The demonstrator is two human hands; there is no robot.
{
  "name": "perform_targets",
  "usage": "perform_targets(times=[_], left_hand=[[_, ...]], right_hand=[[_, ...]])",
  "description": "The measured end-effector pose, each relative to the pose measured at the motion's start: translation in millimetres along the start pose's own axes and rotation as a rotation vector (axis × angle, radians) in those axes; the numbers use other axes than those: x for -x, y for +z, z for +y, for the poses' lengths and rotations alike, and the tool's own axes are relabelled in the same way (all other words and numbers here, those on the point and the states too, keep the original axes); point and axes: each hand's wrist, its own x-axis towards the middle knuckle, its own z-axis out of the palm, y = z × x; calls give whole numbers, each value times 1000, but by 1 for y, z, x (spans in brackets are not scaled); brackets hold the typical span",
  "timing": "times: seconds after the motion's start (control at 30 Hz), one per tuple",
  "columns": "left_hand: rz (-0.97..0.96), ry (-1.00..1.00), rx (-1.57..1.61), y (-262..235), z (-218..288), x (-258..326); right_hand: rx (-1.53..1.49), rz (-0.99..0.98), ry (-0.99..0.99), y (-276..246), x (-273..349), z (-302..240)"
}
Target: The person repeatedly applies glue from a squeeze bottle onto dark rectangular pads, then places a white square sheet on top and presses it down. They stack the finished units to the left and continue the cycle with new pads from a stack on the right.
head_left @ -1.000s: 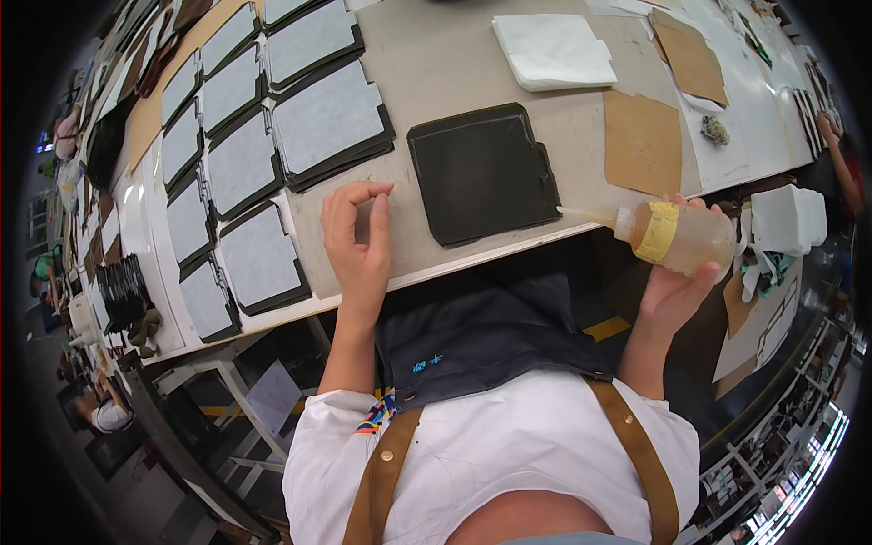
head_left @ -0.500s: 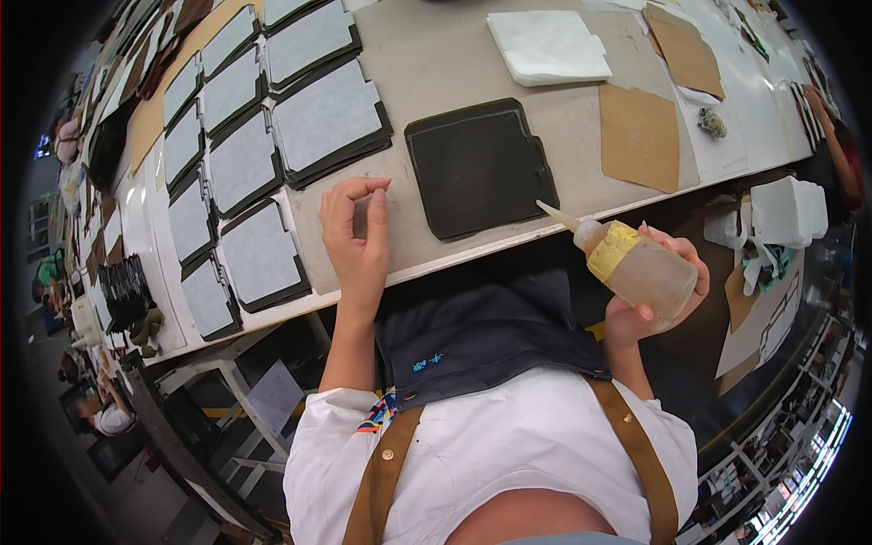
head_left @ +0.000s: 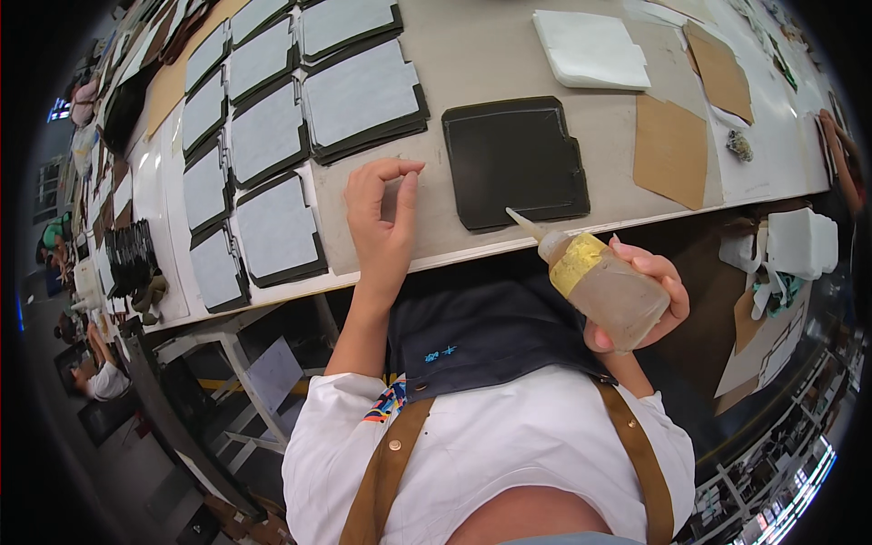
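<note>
My right hand (head_left: pixel 656 295) grips a translucent squeeze bottle (head_left: pixel 618 300) with a yellow band and a pale tapered nozzle. The bottle is tilted, and its nozzle tip is over the near edge of a flat black panel (head_left: pixel 513 163), touching or just above it. A thin glossy line runs along part of the panel's border. To the panel's left, my left hand (head_left: pixel 380 204) hovers over the table or rests lightly on it, fingers curled and thumb slightly apart from the index finger, holding nothing.
Rows of black panels topped with pale grey sheets (head_left: pixel 268 150) cover the table's left side. A white sheet stack (head_left: pixel 590 50) and brown card pieces (head_left: pixel 669 150) lie right. Beyond them is a small crumpled lump (head_left: pixel 739 145). A white bundle (head_left: pixel 801 241) sits below the right edge.
The squeeze bottle has moved left along the panel's near edge, from its right corner toward the middle. My left hand keeps its curled shape beside the panel. The whole view has shifted slightly.
</note>
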Motion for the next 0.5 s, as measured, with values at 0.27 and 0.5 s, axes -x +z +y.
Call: perform_targets(times=[0.27,0.5], left_hand=[[21,-27,34,2,1,-1],[30,-19,34,3,1,1]], right_hand=[[-246,-82,15,34,-2,8],[-30,663,419,2,-52,23]])
